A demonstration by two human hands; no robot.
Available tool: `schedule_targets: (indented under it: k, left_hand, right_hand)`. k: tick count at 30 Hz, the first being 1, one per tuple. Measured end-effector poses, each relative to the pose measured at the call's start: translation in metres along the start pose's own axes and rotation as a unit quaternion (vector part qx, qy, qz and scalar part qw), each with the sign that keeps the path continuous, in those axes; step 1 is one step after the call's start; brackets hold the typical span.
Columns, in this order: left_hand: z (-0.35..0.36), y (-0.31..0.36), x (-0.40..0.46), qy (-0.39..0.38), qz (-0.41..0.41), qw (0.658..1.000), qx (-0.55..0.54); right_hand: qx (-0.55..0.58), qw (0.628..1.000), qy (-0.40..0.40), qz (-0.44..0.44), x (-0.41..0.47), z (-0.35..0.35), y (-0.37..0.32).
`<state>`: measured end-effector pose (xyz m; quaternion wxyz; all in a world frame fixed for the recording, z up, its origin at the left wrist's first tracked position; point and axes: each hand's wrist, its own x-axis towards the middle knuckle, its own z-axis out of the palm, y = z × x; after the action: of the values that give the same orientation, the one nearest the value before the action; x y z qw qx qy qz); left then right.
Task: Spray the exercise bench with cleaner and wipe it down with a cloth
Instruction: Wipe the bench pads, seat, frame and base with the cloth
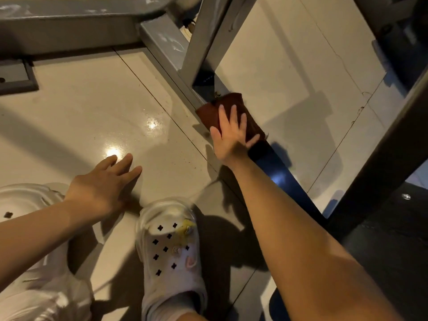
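Observation:
The bench's grey metal base bar (162,42) runs along the floor from upper left toward lower right, turning dark blue lower down (280,179). A reddish-brown cloth (234,101) lies draped over this bar. My right hand (231,133) presses flat on the cloth with straight, spread fingers. My left hand (104,184) hovers just above or rests on the floor tiles at the left, fingers relaxed, holding nothing. No spray bottle is in view.
A grey upright strut (208,31) rises from the bar just beyond the cloth. A dark frame leg (375,163) slants down the right side. My white clogs (171,256) stand on the glossy beige floor tiles (92,112). Another grey bar (69,24) crosses the top left.

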<state>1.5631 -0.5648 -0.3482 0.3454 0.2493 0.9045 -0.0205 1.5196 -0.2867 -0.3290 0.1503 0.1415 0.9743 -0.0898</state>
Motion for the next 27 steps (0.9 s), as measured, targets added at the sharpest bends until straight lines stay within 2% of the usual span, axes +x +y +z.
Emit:
schedule_targets:
  k: [2,4,6,12,16,20,23,24,26,27]
  left_hand:
    - [-0.003,0.003,0.0,0.002,-0.004,1.0,-0.001]
    - [-0.005,0.006,-0.001,0.003,-0.011,1.0,-0.011]
    - [-0.005,0.006,-0.004,0.004,-0.015,1.0,-0.023]
    - [-0.003,0.006,-0.003,0.007,-0.024,0.999,-0.033]
    - [-0.002,0.008,-0.003,0.004,-0.026,0.999,-0.026]
    - [-0.002,0.01,-0.001,0.004,-0.03,0.999,-0.022]
    - [-0.004,0.009,-0.001,0.0,-0.028,0.999,-0.02]
    - [-0.005,0.009,-0.001,-0.004,-0.027,0.999,-0.019]
    - [-0.005,0.009,-0.001,-0.006,-0.02,1.0,-0.016]
    - [-0.005,0.008,-0.001,-0.004,-0.017,1.0,-0.015]
  right_hand:
    - [0.023,1.0,0.009,-0.011,0.006,-0.001,-0.009]
    - [-0.003,0.996,0.082,-0.029,-0.005,0.007,0.007]
    - [-0.014,0.992,0.118,-0.033,-0.027,0.021,0.039]
    - [-0.023,0.994,0.078,0.069,-0.1,0.033,0.122]
    - [-0.001,0.994,0.069,0.085,-0.079,0.026,0.094]
    - [-0.048,0.995,0.089,0.015,-0.01,0.016,0.026]
    - [-0.001,0.999,0.035,0.02,0.028,0.006,-0.009]
    - [-0.012,0.999,0.049,0.015,0.028,0.007,-0.009]
    - [-0.079,0.986,0.144,-0.035,0.012,0.012,0.007]
    - [-0.096,0.98,0.165,-0.055,0.001,0.018,0.02]
